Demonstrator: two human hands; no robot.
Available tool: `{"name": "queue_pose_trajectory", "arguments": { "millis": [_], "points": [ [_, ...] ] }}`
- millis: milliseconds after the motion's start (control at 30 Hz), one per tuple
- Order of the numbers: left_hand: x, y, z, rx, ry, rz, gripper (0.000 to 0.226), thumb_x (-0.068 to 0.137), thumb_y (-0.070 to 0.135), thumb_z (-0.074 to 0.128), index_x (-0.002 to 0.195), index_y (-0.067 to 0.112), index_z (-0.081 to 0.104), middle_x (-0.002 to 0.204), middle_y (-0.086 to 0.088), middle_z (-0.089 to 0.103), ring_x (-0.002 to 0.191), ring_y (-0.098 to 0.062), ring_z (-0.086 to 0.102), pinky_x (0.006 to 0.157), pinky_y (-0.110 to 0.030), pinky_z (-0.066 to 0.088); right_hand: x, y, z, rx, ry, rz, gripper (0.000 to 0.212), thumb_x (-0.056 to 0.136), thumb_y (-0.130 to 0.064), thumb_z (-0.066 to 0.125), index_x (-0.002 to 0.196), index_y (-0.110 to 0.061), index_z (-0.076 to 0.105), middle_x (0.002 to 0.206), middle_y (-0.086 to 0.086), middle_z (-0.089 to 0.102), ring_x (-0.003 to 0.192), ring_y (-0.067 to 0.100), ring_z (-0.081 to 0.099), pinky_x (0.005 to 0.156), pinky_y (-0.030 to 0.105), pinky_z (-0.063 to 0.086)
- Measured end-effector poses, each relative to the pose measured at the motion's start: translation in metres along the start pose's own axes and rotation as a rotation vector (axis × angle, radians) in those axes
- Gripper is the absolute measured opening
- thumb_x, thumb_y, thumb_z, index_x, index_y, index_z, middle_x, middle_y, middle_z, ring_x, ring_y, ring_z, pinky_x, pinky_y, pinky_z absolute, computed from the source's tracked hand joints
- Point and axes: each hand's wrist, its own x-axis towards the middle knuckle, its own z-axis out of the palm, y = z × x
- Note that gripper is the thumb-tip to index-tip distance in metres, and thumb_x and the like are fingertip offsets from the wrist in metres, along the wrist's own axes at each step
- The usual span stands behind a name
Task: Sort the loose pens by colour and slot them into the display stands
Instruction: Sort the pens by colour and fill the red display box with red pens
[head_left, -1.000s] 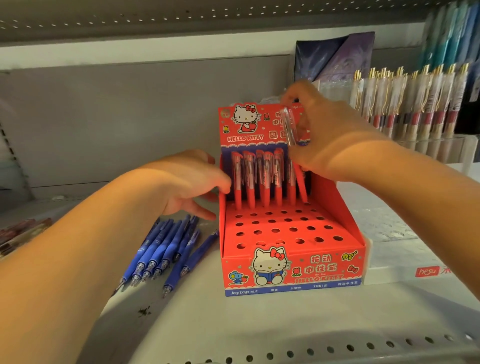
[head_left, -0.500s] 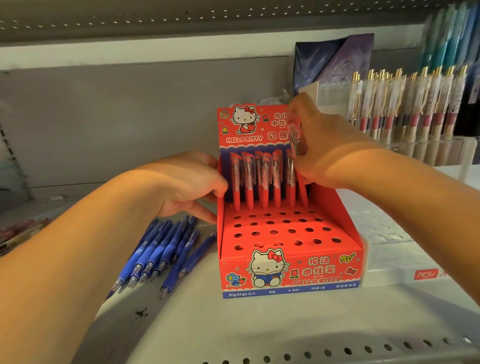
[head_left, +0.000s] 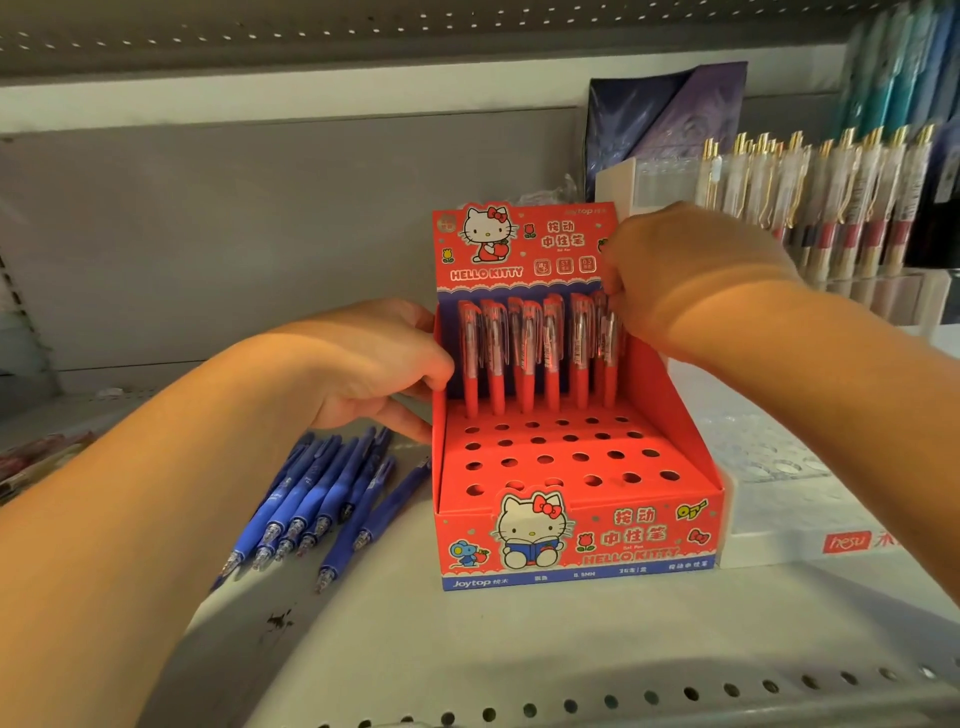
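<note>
Two bare forearms, each ending in a bare grip.
The left grip (head_left: 374, 364) tops a broad bare forearm from 8 o'clock; the right grip (head_left: 691, 275), a bare forearm from 3 o'clock.

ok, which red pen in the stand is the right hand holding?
The rightmost pen, back row of the stand; the right hand pinches its top, others untouched.
</note>
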Motion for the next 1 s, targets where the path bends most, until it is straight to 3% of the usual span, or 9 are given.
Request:
{"name": "queue_pose_trajectory", "arguments": {
  "millis": [233,367,433,500,633,767,933,1000],
  "points": [
    [-0.001,0.000,0.000,-0.039,-0.027,0.001,0.037,0.089,-0.015,0.042,0.101,0.015,0.058,0.092,-0.015,0.076,0.085,-0.028,0.075,0.076,-0.051,0.061,0.000,0.000,-0.002,-0.012,-0.027,-0.002,0.012,0.090,-0.027,0.058,0.084,-0.018,0.053,0.073,0.004,0.048,0.076,0.029,0.052,0.080,0.042,0.053],
    [-0.002,0.002,0.000,-0.034,-0.033,-0.008,0.030,0.091,-0.009,0.043,0.101,0.012,0.062,0.083,-0.010,0.077,0.076,-0.024,0.075,0.065,-0.046,0.062,-0.008,-0.008,-0.005,0.047,0.068,0.044,0.028,0.092,-0.037,0.052,0.112,-0.021,0.064,0.104,0.009,0.064,0.091,0.034,0.061,0.081,0.040,0.054],
    [-0.003,0.003,0.001,-0.023,-0.022,-0.008,0.025,0.094,0.000,0.045,0.099,0.013,0.065,0.077,-0.005,0.076,0.070,-0.021,0.074,0.060,-0.041,0.061,-0.011,-0.014,-0.005,0.207,0.111,0.010,0.024,0.091,-0.040,0.054,0.107,-0.029,0.068,0.105,0.001,0.068,0.094,0.029,0.063,0.082,0.036,0.053],
    [-0.002,0.004,0.001,0.011,0.012,-0.002,0.018,0.097,0.012,0.048,0.099,0.017,0.065,0.074,-0.001,0.075,0.070,-0.019,0.074,0.059,-0.039,0.061,-0.012,-0.022,-0.003,0.500,0.047,-0.032,0.013,0.089,-0.037,0.061,0.094,-0.031,0.072,0.089,-0.012,0.068,0.085,0.017,0.065,0.076,0.027,0.051],
    [0.000,0.002,-0.006,0.131,0.157,-0.018,0.015,0.096,0.034,0.054,0.100,0.022,0.062,0.100,-0.004,0.069,0.085,-0.022,0.071,0.072,-0.038,0.062,-0.014,-0.041,0.010,0.840,-0.053,-0.175,0.010,0.088,-0.029,0.069,0.096,-0.034,0.069,0.095,-0.014,0.071,0.088,0.004,0.066,0.083,0.019,0.051],
    [-0.018,-0.005,-0.033,0.158,0.306,0.034,0.020,0.092,0.032,0.061,0.103,0.016,0.066,0.110,-0.010,0.068,0.096,-0.026,0.068,0.083,-0.043,0.060,-0.018,-0.058,0.014,0.912,-0.029,-0.268,0.020,0.089,-0.023,0.071,0.099,-0.039,0.067,0.096,-0.026,0.067,0.088,-0.018,0.059,0.080,0.002,0.043],
    [-0.064,-0.040,-0.112,0.430,0.349,0.010,0.023,0.096,0.020,0.057,0.108,0.005,0.067,0.113,-0.016,0.068,0.104,-0.033,0.064,0.093,-0.042,0.053,-0.012,-0.111,0.020,0.962,-0.186,-0.247,0.021,0.088,-0.035,0.070,0.107,-0.042,0.066,0.110,-0.026,0.067,0.103,-0.012,0.060,0.097,0.015,0.043],
    [-0.082,-0.061,-0.149,0.544,0.352,-0.053,0.022,0.098,0.016,0.054,0.105,-0.001,0.064,0.109,-0.019,0.064,0.100,-0.032,0.062,0.087,-0.038,0.051,-0.006,-0.144,0.023,0.936,-0.269,-0.246,0.024,0.088,-0.040,0.069,0.110,-0.042,0.064,0.113,-0.024,0.065,0.104,-0.012,0.059,0.096,0.016,0.043]
  ]
}}
